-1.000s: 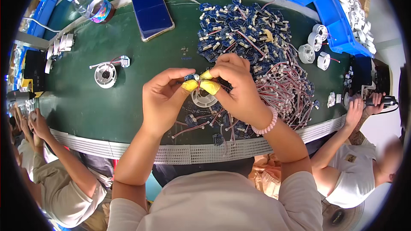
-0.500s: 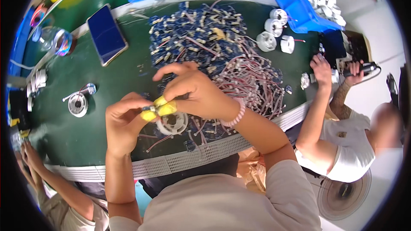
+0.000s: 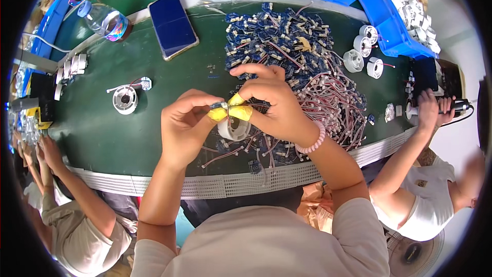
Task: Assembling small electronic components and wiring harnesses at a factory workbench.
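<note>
Left hand and right hand pinched together on small blue board. White ring beneath. Large board pile unprocessed; most work remaining.

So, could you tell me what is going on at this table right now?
A person holds a small blue part between both hands above the green table. The left hand grips it, and the right hand, with yellow-taped fingers, pinches it from the other side. A white ring lies just beneath, and a pile of blue parts with wires sits behind.
</note>
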A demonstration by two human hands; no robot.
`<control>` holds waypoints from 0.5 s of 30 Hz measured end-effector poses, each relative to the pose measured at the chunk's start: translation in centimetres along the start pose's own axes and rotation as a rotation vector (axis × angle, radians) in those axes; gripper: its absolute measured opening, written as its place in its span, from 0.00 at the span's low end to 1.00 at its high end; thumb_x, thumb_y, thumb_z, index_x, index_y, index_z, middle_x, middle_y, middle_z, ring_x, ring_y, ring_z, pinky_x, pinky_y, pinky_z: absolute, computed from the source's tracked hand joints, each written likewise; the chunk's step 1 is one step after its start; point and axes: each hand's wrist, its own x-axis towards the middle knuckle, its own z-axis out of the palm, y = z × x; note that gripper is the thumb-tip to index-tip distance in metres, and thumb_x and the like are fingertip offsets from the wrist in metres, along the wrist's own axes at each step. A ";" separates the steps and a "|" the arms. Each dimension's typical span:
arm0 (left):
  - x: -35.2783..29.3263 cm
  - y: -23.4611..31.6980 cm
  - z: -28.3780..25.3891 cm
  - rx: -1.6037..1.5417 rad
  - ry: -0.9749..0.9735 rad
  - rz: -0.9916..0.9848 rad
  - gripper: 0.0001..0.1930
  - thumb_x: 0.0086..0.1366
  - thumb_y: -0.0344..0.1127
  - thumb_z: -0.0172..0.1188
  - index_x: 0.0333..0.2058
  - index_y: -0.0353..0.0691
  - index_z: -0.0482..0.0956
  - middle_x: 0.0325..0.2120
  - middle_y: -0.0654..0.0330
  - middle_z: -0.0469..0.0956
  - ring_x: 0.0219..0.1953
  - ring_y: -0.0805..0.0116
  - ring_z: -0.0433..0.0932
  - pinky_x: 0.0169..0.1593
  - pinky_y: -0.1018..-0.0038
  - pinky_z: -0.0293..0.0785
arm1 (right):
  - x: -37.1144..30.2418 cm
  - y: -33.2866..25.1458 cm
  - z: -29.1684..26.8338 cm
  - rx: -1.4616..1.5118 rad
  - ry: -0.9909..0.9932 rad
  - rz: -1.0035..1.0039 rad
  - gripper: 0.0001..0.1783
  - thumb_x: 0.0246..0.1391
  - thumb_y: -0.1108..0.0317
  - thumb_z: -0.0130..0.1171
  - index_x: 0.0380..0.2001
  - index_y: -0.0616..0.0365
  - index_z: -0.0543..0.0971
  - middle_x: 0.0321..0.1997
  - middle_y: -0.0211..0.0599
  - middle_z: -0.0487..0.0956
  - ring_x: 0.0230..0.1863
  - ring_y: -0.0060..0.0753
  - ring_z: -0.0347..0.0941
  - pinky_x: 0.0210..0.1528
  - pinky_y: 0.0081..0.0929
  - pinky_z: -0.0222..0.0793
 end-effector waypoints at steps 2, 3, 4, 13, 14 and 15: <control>0.0 0.0 0.1 -0.002 -0.042 0.001 0.11 0.54 0.14 0.57 0.37 0.29 0.78 0.33 0.56 0.74 0.35 0.68 0.78 0.40 0.77 0.76 | -0.2 0.1 -0.2 0.002 -0.006 -0.001 0.07 0.46 0.63 0.64 0.26 0.52 0.79 0.26 0.25 0.78 0.55 0.32 0.68 0.49 0.35 0.46; 0.2 0.3 0.2 0.006 -0.056 -0.026 0.11 0.53 0.13 0.57 0.36 0.28 0.78 0.32 0.56 0.73 0.35 0.67 0.78 0.40 0.77 0.76 | -0.3 0.1 -0.4 0.001 -0.008 0.003 0.07 0.45 0.63 0.64 0.25 0.52 0.79 0.26 0.25 0.78 0.55 0.33 0.68 0.48 0.35 0.46; 0.1 0.7 0.1 0.010 -0.092 -0.074 0.11 0.52 0.13 0.58 0.35 0.29 0.79 0.31 0.56 0.73 0.34 0.68 0.78 0.40 0.77 0.76 | -0.3 0.2 -0.6 0.030 -0.010 0.009 0.05 0.43 0.65 0.66 0.24 0.52 0.80 0.25 0.24 0.78 0.55 0.34 0.69 0.48 0.36 0.46; -0.9 1.7 -0.4 0.198 -0.099 0.001 0.12 0.52 0.13 0.57 0.35 0.31 0.78 0.31 0.58 0.73 0.33 0.71 0.75 0.38 0.79 0.72 | -1.2 -0.6 -1.1 0.060 0.114 0.001 0.09 0.41 0.61 0.68 0.28 0.49 0.82 0.29 0.23 0.79 0.48 0.29 0.70 0.51 0.36 0.49; -1.0 2.5 -0.6 0.296 -0.069 0.070 0.12 0.52 0.13 0.56 0.36 0.32 0.78 0.32 0.58 0.74 0.34 0.72 0.75 0.39 0.79 0.72 | -1.2 -0.1 -2.6 0.183 0.273 0.045 0.11 0.39 0.68 0.69 0.30 0.53 0.81 0.31 0.27 0.80 0.46 0.29 0.72 0.50 0.37 0.59; -1.1 2.9 -1.4 0.415 0.053 0.056 0.12 0.53 0.14 0.56 0.36 0.33 0.76 0.33 0.59 0.75 0.36 0.74 0.74 0.41 0.79 0.71 | -2.4 0.5 -4.9 0.074 0.554 0.115 0.11 0.40 0.76 0.67 0.31 0.58 0.81 0.34 0.32 0.80 0.39 0.26 0.74 0.40 0.28 0.70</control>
